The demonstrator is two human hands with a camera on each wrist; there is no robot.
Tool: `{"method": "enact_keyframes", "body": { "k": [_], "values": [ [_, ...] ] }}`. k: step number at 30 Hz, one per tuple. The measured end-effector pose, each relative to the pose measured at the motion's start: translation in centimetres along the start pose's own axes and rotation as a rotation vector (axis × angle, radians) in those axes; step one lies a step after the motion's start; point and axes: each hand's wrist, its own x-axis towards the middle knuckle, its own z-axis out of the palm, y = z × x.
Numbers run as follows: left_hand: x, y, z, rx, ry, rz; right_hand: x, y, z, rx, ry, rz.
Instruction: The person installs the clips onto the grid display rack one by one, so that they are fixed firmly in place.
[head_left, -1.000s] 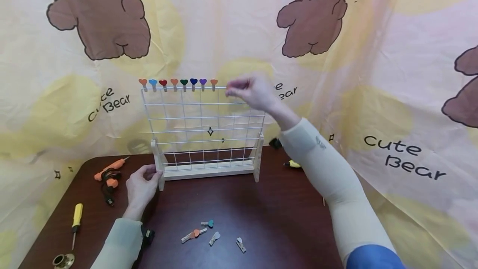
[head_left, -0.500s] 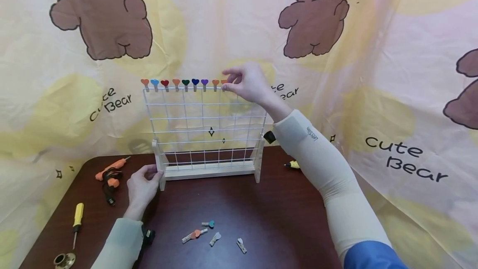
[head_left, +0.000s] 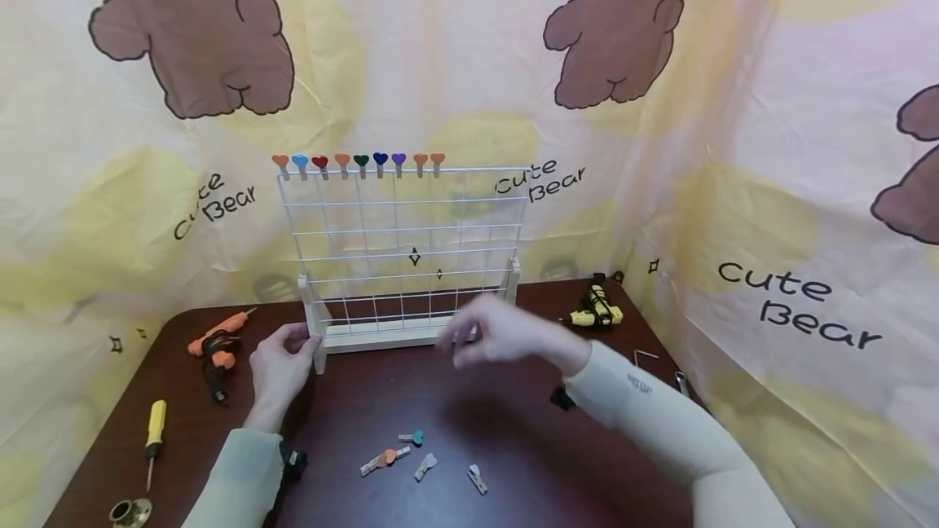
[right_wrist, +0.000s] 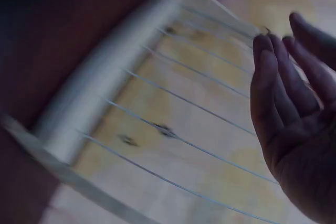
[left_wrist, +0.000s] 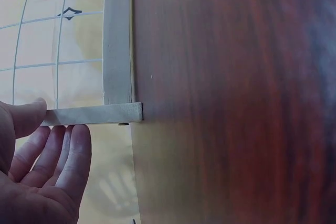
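Observation:
A white wire grid rack stands upright in a wooden base. Along the left part of its top wire sits a row of several heart-topped clothespins, ending with an orange clothespin. My left hand grips the rack's left wooden leg, thumb on one side and fingers on the other. In front of the base, above the table, my right hand holds nothing, its fingers loosely bent. Loose on the table lie a teal clothespin, an orange clothespin and pale clothespins.
On the dark table's left lie an orange soldering iron with a bundled cord, a yellow screwdriver and a brass fitting. A yellow corded tool and a hex key are at right. A bear-print curtain hangs behind.
My right hand let go of the orange clothespin on the top wire and came down in front of the rack. My left hand stayed on the leg.

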Motion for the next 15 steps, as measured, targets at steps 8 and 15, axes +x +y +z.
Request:
{"method": "enact_keyframes", "body": {
  "k": [8, 15],
  "values": [
    [0.1, 0.0, -0.1, 0.002, 0.004, 0.022, -3.6, 4.3, 8.8, -0.058, -0.395, -0.102],
    [0.0, -0.2, -0.2, 0.008, 0.01, 0.023, -4.1, 4.3, 11.9, -0.185, -0.465, -0.105]
  ]
}}
